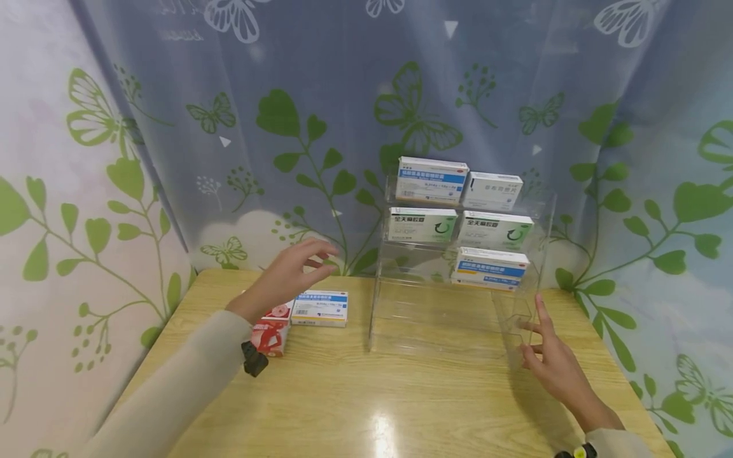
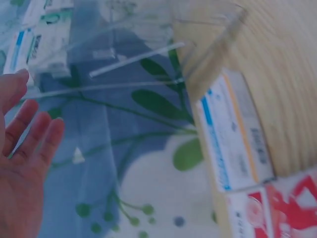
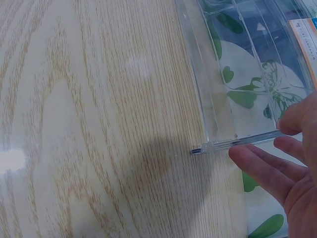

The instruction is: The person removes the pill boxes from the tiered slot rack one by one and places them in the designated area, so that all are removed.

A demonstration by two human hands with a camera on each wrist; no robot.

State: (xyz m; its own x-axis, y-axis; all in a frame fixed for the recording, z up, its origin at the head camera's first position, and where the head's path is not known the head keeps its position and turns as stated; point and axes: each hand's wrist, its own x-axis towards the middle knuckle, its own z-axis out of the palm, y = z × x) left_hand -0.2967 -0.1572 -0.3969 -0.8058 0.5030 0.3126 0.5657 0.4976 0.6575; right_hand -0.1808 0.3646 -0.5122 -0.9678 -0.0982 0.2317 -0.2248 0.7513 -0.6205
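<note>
A clear acrylic tiered rack (image 1: 429, 340) stands on the table. My right hand (image 1: 552, 359) is at its right side panel, index finger pointing up along it. In the right wrist view, fingertips (image 3: 240, 154) lie right at the panel's edge. My left hand (image 1: 289, 273) hovers left of the rack, holding nothing, fingers loosely bent. Below it lie a blue-and-white medicine box (image 1: 319, 308) and red-and-white boxes (image 1: 270, 335), partly hidden by the wrist. On the rack's top tier sit a blue-and-white box (image 1: 432, 180) and a white box (image 1: 494, 191).
The second tier carries two green-and-white medicine boxes (image 1: 422, 225). One blue-and-white box (image 1: 491, 268) sits on the third tier, at its right. Behind the wooden table (image 1: 321, 394) hangs a curtain (image 1: 321, 70) with leaves and butterflies.
</note>
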